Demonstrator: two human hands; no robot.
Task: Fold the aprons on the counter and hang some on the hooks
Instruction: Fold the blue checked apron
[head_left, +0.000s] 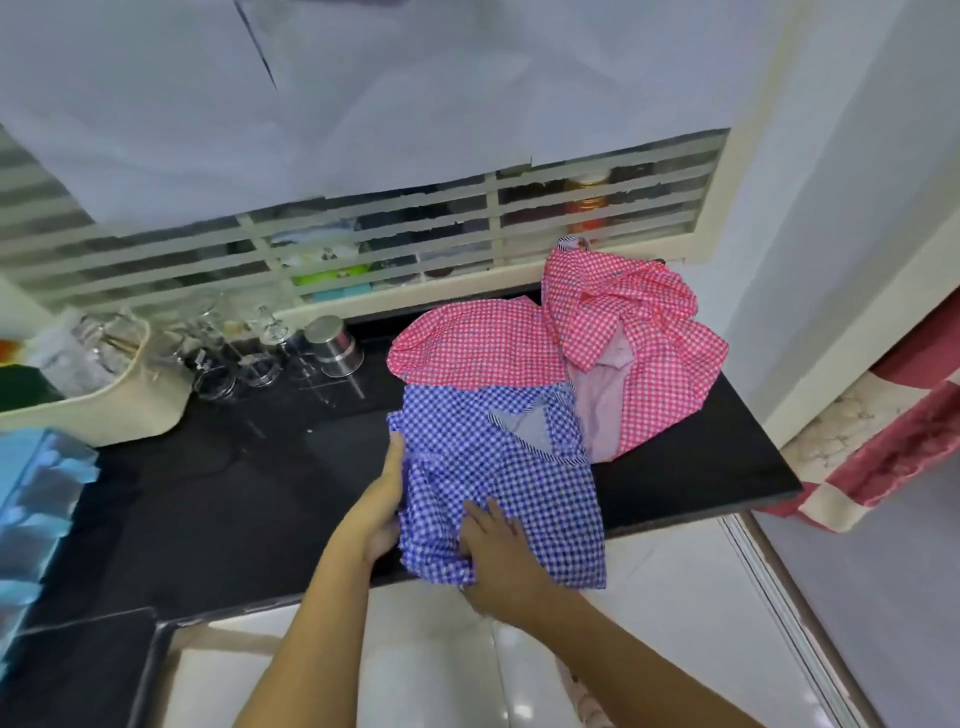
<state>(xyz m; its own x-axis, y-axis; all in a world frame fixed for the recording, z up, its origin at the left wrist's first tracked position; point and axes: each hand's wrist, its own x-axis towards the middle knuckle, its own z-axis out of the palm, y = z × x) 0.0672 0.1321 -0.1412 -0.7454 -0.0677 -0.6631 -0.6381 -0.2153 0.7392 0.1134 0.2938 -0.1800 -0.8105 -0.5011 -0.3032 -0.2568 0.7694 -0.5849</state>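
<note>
Surface: a black counter (234, 493) runs below a slatted window (363, 244), with white floor tiles under its near edge.
Left fingers (394, 457): straight and close together, laid along the left edge of the blue checked apron (519, 467); the thumb is hidden.
Left hand (382, 506): set side-on against that edge, forearm coming up from below.
Right fingers (491, 519): slightly spread, flat on the cloth.
Right hand (501, 558): palm down on the apron's near left part, where the fabric bunches.
Blue checked apron: partly folded on the counter's near right, its near edge hanging over the rim.
Flat pink apron (478, 345): just behind, its near edge under the blue one.
Crumpled pink apron (649, 332): heaped at the counter's right end, touching the flat one.
Further left: a steel tumbler (335, 343), glass jars (234, 364) and a cream basket (114, 405).
</note>
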